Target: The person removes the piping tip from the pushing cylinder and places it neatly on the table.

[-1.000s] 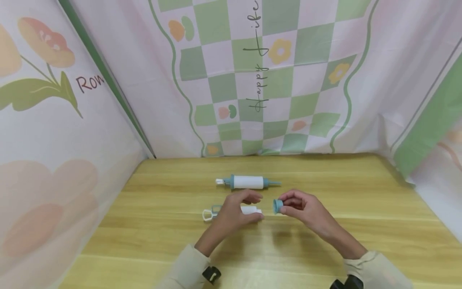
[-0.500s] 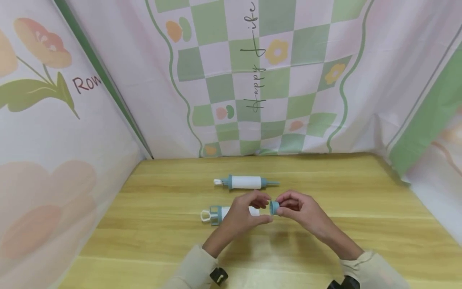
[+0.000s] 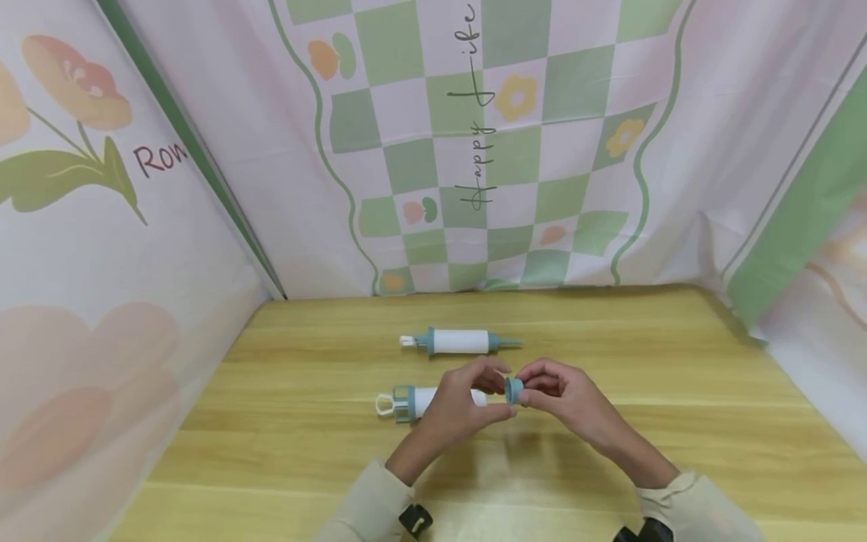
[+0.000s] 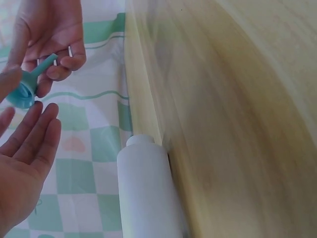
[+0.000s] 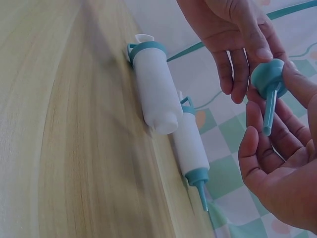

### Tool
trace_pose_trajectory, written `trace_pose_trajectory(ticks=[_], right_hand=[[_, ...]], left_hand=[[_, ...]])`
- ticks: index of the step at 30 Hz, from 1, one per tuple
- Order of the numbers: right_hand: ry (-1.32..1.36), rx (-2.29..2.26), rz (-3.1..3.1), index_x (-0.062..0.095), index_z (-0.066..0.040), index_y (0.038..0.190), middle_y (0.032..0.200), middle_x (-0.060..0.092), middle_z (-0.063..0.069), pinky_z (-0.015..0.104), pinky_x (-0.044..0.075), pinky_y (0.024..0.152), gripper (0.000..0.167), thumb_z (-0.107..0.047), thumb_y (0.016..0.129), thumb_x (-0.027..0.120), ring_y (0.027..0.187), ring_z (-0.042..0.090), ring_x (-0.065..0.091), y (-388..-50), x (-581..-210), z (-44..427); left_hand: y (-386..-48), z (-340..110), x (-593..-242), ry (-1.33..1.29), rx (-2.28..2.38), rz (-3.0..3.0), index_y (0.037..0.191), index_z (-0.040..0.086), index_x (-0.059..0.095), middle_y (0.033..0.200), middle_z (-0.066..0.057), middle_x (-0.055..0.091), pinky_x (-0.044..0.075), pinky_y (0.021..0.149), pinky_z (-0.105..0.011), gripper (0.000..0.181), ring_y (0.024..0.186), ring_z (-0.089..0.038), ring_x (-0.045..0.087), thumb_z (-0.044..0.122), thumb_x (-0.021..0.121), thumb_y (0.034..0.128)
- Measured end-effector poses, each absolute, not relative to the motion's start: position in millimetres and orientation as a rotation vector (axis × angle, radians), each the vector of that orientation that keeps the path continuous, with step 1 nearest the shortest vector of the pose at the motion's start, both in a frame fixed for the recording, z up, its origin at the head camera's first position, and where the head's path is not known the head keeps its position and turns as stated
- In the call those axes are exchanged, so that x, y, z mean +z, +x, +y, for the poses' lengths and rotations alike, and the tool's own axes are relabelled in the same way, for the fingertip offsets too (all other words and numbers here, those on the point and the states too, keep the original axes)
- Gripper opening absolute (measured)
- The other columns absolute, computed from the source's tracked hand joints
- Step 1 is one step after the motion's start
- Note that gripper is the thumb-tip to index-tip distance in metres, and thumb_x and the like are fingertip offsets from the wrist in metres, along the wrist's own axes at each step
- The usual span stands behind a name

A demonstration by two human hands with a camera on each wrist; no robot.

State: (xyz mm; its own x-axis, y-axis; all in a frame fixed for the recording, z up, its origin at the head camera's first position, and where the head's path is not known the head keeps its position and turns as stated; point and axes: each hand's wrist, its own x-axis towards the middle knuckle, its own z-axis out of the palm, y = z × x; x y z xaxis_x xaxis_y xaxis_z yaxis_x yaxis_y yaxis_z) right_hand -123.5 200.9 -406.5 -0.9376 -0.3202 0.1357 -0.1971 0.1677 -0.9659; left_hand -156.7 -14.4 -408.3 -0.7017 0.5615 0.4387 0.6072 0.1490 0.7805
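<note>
At left on the wooden counter [image 3: 271, 421], a white barrel [image 3: 425, 401] is laid on its side, its teal collar [image 5: 150, 45] and bare neck [image 5: 167, 124] exposed; it is judged to be light, smooth plastic, apt to roll and best taken round its middle. Just behind it, a second tube [image 3: 460, 342] is seen with its teal tip fitted. Farther right, the left hand [image 3: 455, 405] is held half spread, thumb and fingertips brought close to the nozzle cap [image 3: 512, 390]; whether contact is made cannot be told. Raised above the counter between both hands, the cap is expected to be light, stiff and a little slippery, more safely taken by its wide base than by its slim spout [image 5: 270, 111]. In plain teal, it is shaped like a small funnel, its hollow mouth turned leftward. At right, it is pinched in the right hand [image 3: 569, 390].
</note>
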Motion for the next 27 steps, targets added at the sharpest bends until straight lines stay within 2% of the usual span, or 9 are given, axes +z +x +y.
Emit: trace_pose_trajectory(ticks=[5,12,18,23,27], right_hand=[[-0.521,-1.907,2.304,0.059,0.005,0.118,0.106,0.067,0.018,0.031,0.054,0.087,0.027,-0.012,0.099,0.065,0.098,0.024,0.068,-123.3,-406.8,200.2],[-0.468,-1.909,2.361,0.059,0.005,0.122,0.111,0.065,0.018,0.04,0.055,0.087,0.029,-0.015,0.101,0.061,0.098,0.028,0.066,-121.7,-408.5,204.9],[-0.412,-1.929,2.358,0.059,0.007,0.119,0.105,0.068,0.017,0.036,0.055,0.081,0.028,-0.014,0.101,0.061,0.093,0.029,0.067,-120.2,-417.1,208.6],[-0.413,-1.967,2.318,0.057,0.012,0.119,0.102,0.069,0.017,0.033,0.055,0.079,0.031,-0.011,0.099,0.064,0.091,0.028,0.067,-119.5,-421.8,209.2],[-0.404,-1.992,2.351,0.058,0.014,0.115,0.099,0.07,0.013,0.032,0.056,0.078,0.031,-0.008,0.095,0.068,0.088,0.022,0.068,-119.2,-421.8,208.4]], left_hand=[[-157.4,-15.5,-409.1,-1.217,-1.661,-2.31,0.111,0.005,0.064,0.098,-0.006,0.071,0.055,0.083,-0.029,0.036,0.09,-0.015,0.068,0.003,0.084,0.0805],[-158.0,-18.9,-405.5,-1.175,-1.655,-2.301,0.11,0.006,0.064,0.099,-0.003,0.071,0.057,0.081,-0.032,0.034,0.09,-0.016,0.068,0.003,0.083,0.0811],[-160.4,-22.1,-404.1,-1.159,-1.679,-2.277,0.109,0.006,0.065,0.098,-0.003,0.071,0.057,0.081,-0.036,0.034,0.088,-0.02,0.069,0.002,0.083,0.0808],[-161.4,-24.6,-404.0,-1.151,-1.696,-2.274,0.11,0.006,0.065,0.098,-0.004,0.071,0.057,0.081,-0.036,0.034,0.089,-0.017,0.069,0.003,0.083,0.0814],[-161.6,-25.6,-404.2,-1.145,-1.715,-2.282,0.11,0.005,0.065,0.099,-0.005,0.071,0.057,0.081,-0.037,0.035,0.089,-0.019,0.069,0.002,0.083,0.0805]])
